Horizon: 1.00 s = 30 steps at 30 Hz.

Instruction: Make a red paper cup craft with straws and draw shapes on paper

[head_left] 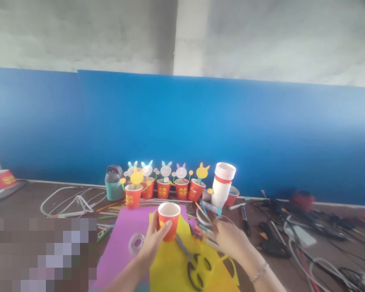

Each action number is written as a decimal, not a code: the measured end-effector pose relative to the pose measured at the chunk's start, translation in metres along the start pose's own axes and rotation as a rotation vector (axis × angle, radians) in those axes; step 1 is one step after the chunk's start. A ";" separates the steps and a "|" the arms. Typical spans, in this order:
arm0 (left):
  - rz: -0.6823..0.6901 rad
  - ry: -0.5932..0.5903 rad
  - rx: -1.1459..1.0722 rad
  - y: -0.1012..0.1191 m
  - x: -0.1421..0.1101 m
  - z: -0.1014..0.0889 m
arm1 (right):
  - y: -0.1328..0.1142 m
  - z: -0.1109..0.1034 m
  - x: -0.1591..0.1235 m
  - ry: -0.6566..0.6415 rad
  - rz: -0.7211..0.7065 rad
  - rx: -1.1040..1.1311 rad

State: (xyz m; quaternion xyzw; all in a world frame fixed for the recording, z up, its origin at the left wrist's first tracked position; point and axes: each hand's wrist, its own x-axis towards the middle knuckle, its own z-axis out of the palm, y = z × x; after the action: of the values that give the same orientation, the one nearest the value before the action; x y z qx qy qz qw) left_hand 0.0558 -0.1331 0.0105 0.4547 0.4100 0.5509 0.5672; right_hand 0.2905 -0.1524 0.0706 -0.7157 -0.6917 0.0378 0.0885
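Observation:
My left hand (153, 239) is wrapped round a red paper cup (170, 232) with a white inside, held upright over purple and yellow sheets. My right hand (229, 239), with a bracelet at the wrist, reaches down among thin sticks and paper scraps (197, 230). Its fingers look curled together, but their tips are blurred and I cannot make out what is between them. Grey-bladed scissors (194, 265) with dark handles lie on the yellow sheet (167, 265). A roll of clear tape (136, 242) rests on the purple sheet (121, 239).
Along the blue partition (182, 121) stand several red cups (163, 189) with paper animal heads. A leaning stack of cups (222, 184) and a teal bottle (114, 184) flank them. On the right are a black marker (245, 219), a glue gun (273, 241) and tangled cables (316, 259).

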 end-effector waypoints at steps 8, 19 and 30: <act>-0.110 -0.043 -0.149 -0.008 0.004 -0.003 | -0.003 -0.010 0.007 0.233 -0.017 0.194; -0.297 -0.325 -0.458 0.004 0.003 0.000 | -0.019 -0.004 0.010 0.291 -0.259 0.752; -0.205 -0.478 -0.439 0.014 0.003 -0.005 | -0.016 -0.024 -0.002 0.228 -0.389 0.412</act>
State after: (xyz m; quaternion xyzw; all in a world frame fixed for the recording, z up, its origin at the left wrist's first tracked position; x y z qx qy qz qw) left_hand 0.0478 -0.1296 0.0234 0.3945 0.1806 0.4438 0.7841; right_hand 0.2789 -0.1559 0.0969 -0.5363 -0.7792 0.0791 0.3144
